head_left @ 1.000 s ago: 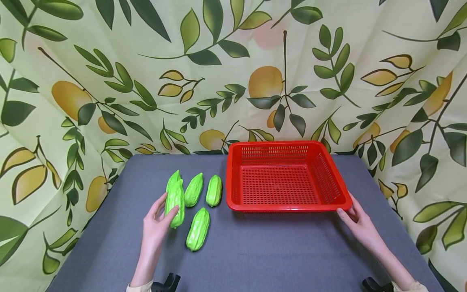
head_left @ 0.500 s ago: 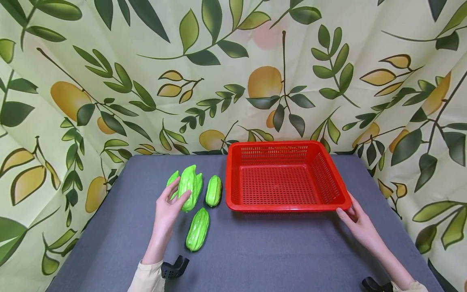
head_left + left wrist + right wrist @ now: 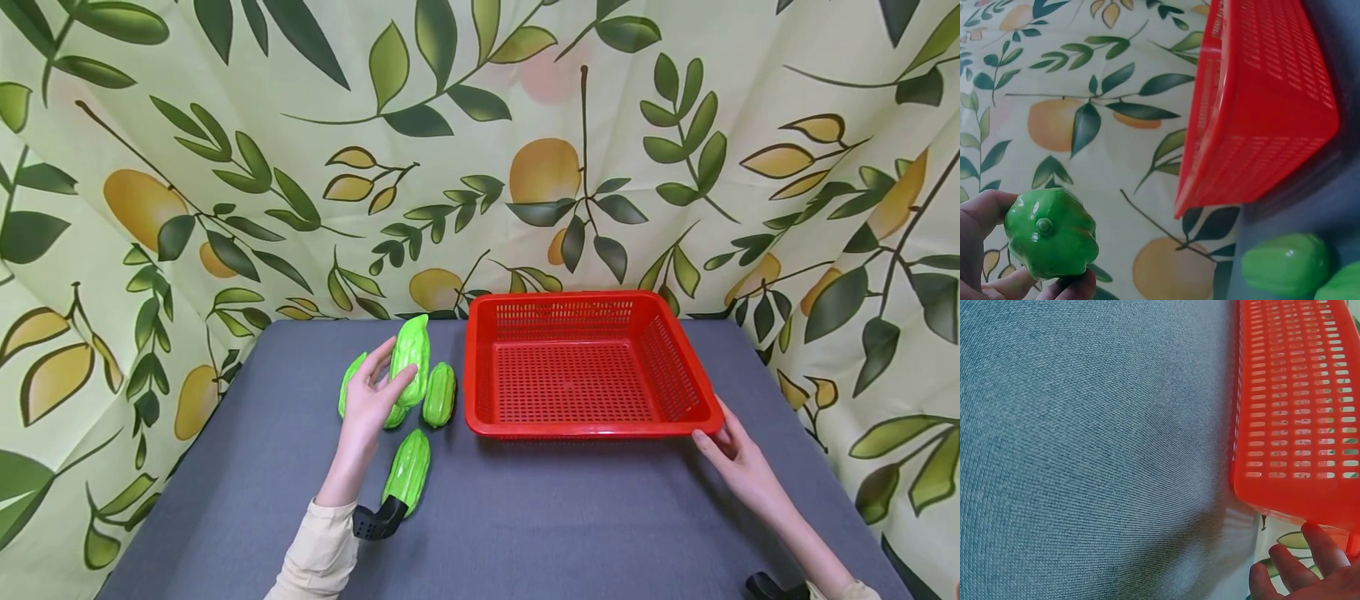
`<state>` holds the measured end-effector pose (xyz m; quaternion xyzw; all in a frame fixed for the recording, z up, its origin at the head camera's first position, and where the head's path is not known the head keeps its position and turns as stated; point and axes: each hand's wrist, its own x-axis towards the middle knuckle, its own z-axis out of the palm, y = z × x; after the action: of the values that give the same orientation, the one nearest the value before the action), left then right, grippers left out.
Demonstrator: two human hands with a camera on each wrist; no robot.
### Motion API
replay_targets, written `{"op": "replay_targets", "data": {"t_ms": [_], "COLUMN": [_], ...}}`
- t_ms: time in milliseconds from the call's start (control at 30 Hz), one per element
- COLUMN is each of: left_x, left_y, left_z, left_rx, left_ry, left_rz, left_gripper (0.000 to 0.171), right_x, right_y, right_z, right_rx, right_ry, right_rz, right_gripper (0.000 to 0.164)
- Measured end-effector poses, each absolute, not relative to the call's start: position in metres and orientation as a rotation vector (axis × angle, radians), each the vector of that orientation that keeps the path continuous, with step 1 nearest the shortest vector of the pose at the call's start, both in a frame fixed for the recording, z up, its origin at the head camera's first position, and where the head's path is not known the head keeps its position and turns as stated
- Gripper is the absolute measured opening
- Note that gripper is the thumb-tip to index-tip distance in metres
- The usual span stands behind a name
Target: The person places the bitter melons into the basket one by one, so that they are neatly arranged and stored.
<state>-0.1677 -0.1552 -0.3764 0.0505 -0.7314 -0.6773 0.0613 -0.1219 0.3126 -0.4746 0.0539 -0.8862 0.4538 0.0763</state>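
In the head view my left hand (image 3: pixel 366 408) grips a green ribbed bitter melon (image 3: pixel 411 358) between thumb and fingers, pointed end up, above the other melons. The left wrist view shows this bitter melon (image 3: pixel 1052 231) end-on, raised beside the basket. My right hand (image 3: pixel 738 457) holds the front right corner of the red plastic basket (image 3: pixel 585 430), thumb at the rim. Right wrist view: several fingers (image 3: pixel 1294 569) lie at the basket's short side. Bare mesh floor shows inside the basket.
On the grey cloth-covered table (image 3: pixel 570 517) lie several more bitter melons: one at left (image 3: pixel 349 383), one partly hidden under the held one, one near the basket (image 3: pixel 439 395), one in front (image 3: pixel 408 458). A leaf-patterned curtain (image 3: pixel 450 167) hangs behind.
My left hand has lifted the bitter melon and carried it right and away from me, over the other melons. My right hand and the basket have stayed in place.
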Motion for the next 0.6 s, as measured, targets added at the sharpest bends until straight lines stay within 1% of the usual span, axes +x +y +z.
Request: {"op": "replay_targets", "data": {"t_ms": [600], "left_x": [-0.193], "left_y": [-0.129], "left_z": [-0.371], "left_rx": [0.07], "left_ry": [-2.231], "left_rz": [-2.048], "left_gripper": [0.054], "right_x": [-0.123], "right_y": [0.312], "right_z": [-0.472], "right_rx": [0.134], "right_ry": [-2.697], "right_rz": [1.347], "right_gripper": [0.073]}}
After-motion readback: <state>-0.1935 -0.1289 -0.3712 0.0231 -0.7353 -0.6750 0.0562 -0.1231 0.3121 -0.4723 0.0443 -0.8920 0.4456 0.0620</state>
